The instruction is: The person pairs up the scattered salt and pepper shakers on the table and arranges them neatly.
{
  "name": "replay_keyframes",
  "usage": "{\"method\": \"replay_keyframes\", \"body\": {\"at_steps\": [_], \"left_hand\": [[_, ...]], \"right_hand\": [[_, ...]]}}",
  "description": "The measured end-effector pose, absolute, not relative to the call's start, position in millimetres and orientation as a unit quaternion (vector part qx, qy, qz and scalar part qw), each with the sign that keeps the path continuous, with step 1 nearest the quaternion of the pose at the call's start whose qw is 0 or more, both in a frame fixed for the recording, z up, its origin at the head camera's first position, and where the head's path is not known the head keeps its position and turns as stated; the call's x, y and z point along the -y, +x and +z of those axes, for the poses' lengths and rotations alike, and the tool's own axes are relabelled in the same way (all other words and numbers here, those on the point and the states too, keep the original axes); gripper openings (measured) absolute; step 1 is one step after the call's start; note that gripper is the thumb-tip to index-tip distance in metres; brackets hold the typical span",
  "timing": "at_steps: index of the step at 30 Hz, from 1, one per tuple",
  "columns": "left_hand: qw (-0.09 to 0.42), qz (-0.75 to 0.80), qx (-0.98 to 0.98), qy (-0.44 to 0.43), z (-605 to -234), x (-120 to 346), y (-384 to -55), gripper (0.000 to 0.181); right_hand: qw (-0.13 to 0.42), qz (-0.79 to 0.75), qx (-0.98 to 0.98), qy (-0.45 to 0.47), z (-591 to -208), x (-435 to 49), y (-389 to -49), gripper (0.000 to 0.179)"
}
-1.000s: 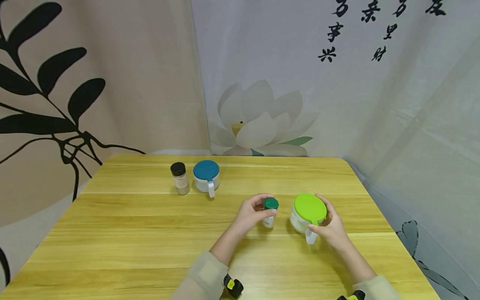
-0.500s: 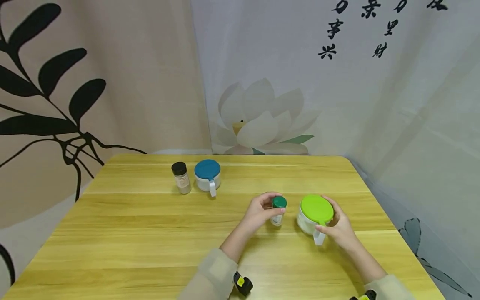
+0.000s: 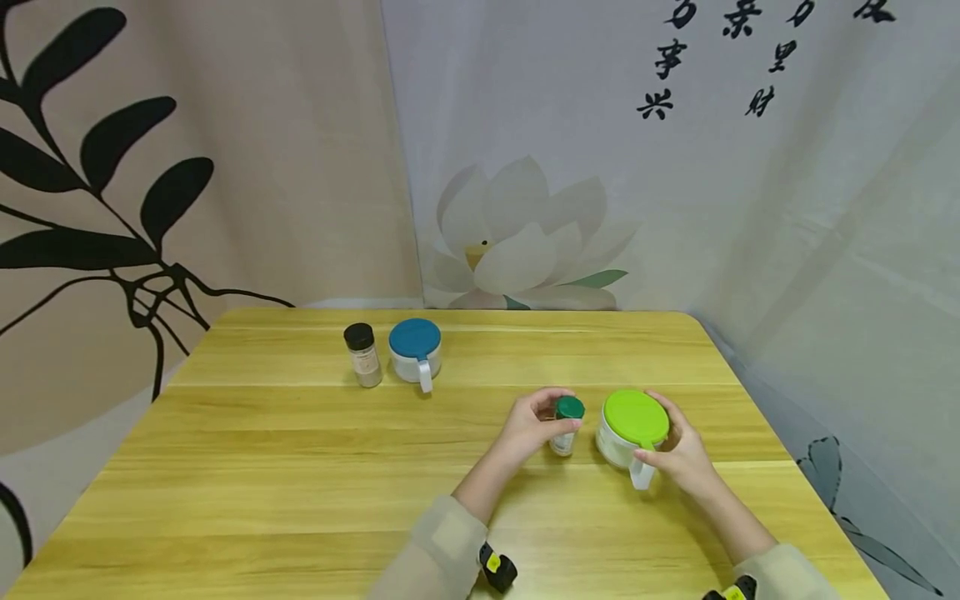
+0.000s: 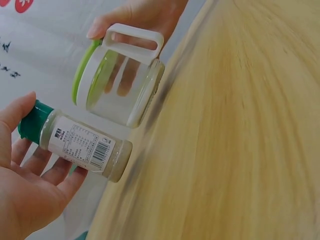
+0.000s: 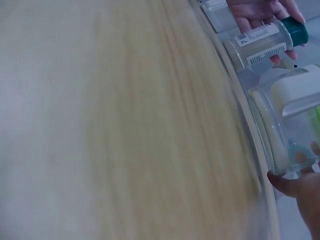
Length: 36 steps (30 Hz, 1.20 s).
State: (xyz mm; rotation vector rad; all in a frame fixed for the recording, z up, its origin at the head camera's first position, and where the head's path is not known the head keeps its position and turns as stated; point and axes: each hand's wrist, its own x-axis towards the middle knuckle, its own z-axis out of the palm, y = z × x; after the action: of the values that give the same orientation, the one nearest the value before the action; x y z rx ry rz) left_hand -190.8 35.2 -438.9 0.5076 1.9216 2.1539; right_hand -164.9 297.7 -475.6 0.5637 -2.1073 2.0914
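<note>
Head view: left hand (image 3: 531, 425) pinches the green-capped shaker (image 3: 570, 407) between thumb and fingers, high up by the cap. Right hand (image 3: 686, 454) grips the lime-lidded jar (image 3: 636, 419) at the shaker's 3 o'clock; small gap between them. Jar handle (image 3: 642, 476) points roughly 5–6 o'clock. Blue-lidded jar (image 3: 415, 350) sits at the shaker's 10 o'clock, black-capped shaker (image 3: 364, 360) just beside that jar at its 9. All over the worktop (image 3: 300, 467).

Left wrist view: left thumb on the green cap, fingers behind the body. Jar at the shaker's 1 o'clock, not touching. Can't tell if the shaker base is down.

Right wrist view: jar runs off frame at 3 o'clock; right thumb low on the glass, shaker at the jar's 11.

Risks, my read: high hold lets the shaker swing or tip if its base catches; narrow gap means a small slide knocks glass; right thumb so near the lid could nudge it loose.
</note>
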Motion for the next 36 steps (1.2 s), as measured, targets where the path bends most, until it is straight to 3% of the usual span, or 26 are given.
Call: {"method": "replay_keyframes", "body": {"at_steps": [8, 36], "left_hand": [[0.103, 0.735, -0.650, 0.161, -460, -46, -200, 0.036], [0.100, 0.729, -0.661, 0.145, -466, -59, -203, 0.038]], "right_hand": [[0.060, 0.703, 0.682, 0.190, -478, -300, -166, 0.084], [0.048, 0.704, 0.682, 0.192, -483, -308, -171, 0.083]]}}
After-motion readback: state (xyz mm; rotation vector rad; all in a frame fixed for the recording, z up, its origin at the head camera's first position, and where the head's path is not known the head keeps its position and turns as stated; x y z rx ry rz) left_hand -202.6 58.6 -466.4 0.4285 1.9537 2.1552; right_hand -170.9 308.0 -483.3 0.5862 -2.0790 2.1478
